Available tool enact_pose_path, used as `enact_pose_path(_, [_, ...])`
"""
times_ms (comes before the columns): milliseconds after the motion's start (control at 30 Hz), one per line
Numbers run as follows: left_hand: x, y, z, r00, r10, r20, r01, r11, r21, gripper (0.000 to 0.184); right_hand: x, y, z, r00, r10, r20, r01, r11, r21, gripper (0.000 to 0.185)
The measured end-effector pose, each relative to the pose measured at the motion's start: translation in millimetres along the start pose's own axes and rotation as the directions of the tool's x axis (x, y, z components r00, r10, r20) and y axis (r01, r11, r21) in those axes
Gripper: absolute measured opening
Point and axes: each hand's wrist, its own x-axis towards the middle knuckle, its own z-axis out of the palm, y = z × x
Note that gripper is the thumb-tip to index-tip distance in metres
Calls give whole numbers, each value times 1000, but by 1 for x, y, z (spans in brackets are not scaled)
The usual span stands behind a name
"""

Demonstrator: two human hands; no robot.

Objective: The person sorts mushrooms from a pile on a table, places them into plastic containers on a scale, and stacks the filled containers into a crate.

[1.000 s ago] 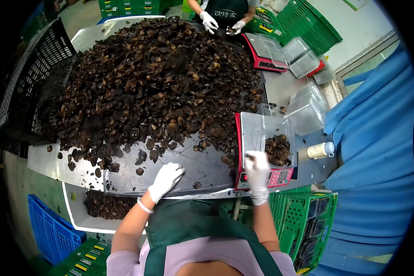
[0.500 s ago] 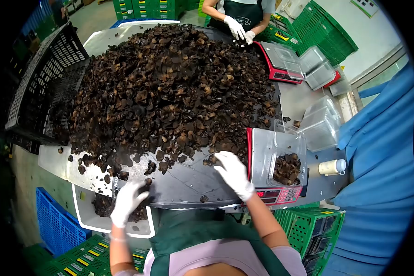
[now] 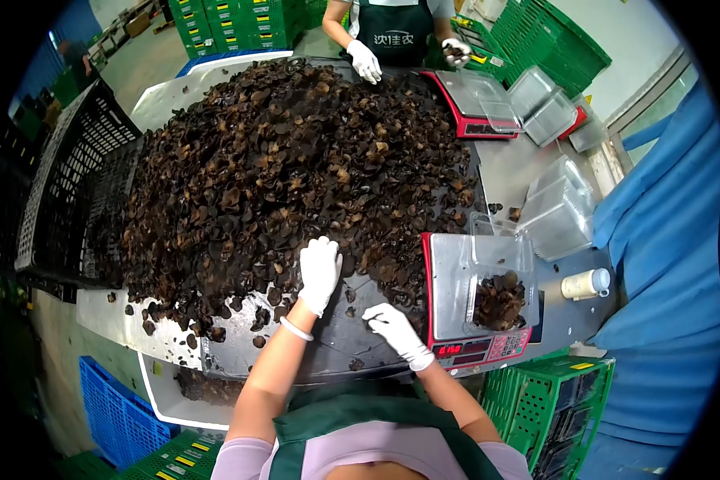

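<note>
A large heap of dark brown wood ear mushrooms [image 3: 280, 168] covers the table. My left hand [image 3: 320, 276], in a white glove, is at the heap's near edge with its fingers curled. What lies under those fingers is hidden. Lower and to the right, my gloved right hand [image 3: 396, 332] hovers over the dark tabletop, fingers pinched, with a small dark mushroom piece partly showing at the tips. Beside it stands a red scale [image 3: 448, 300] with a lit red display. An open clear plastic box [image 3: 488, 256] on the scale holds a clump of mushrooms [image 3: 500, 302].
Across the table, a co-worker's gloved hand [image 3: 456, 53] holds mushrooms near a second scale [image 3: 476, 100]. Stacked clear boxes [image 3: 560, 208] and a pale bottle [image 3: 586, 284] stand at right. A black crate [image 3: 80, 176] lies tipped at left; a white bin [image 3: 164, 396] sits below the front edge.
My left hand has moved from above the white bin up and right to the heap. My right hand has drawn back slightly toward me. The co-worker's hands have moved apart.
</note>
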Motion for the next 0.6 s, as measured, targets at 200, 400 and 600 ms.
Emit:
enact_pose_path(200, [-20,-8,-19,998,-58,-2,56,965,-257,17,5,-48,-7,991,103,-81,-7,658,753,31])
enact_pose_path(400, [-82,-29,-57,988,-149,34,142,808,-572,15,72,-90,-21,974,121,-191,100,527,844,24])
enact_pose_path(600, [-175,-80,-105,752,-656,-62,452,582,-676,17,151,-101,-2,894,-438,-93,418,891,-174,35])
